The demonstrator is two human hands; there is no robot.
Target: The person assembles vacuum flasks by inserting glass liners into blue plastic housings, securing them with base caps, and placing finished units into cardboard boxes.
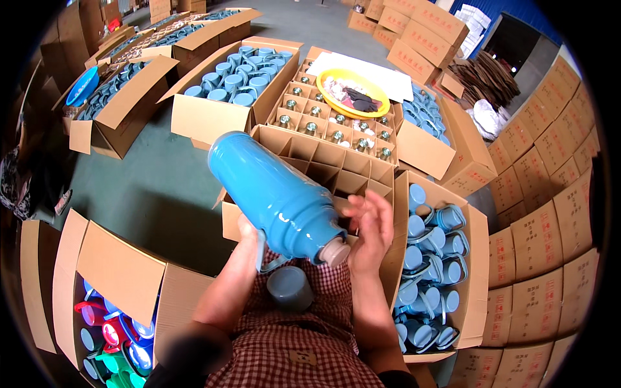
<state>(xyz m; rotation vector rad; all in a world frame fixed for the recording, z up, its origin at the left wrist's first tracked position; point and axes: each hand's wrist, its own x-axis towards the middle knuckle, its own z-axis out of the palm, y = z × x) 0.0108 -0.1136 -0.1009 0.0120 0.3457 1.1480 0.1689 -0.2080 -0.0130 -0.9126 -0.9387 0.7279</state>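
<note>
A shiny blue thermos flask (272,187) lies tilted in front of me, its base toward the upper left and its neck toward the lower right. My left hand (248,236) grips its near side; most of those fingers are hidden beneath the body. At the mouth sits a pale stopper (334,251). Beside the neck, my right hand (372,229) is raised with fingers spread and loosely bent, holding nothing visible. A light blue handle (272,262) hangs from the flask's near side. Below it, a grey-blue cup (290,289) shows against my checked apron; what supports it is unclear.
A divided carton (310,152) stands just beyond the flask. Behind it, another holds glass-like liners, with a yellow basin (381,110) on top. Open cartons of blue cups (427,291) flank me, and coloured lids (113,330) fill one at lower left. Stacked boxes (533,239) line the right.
</note>
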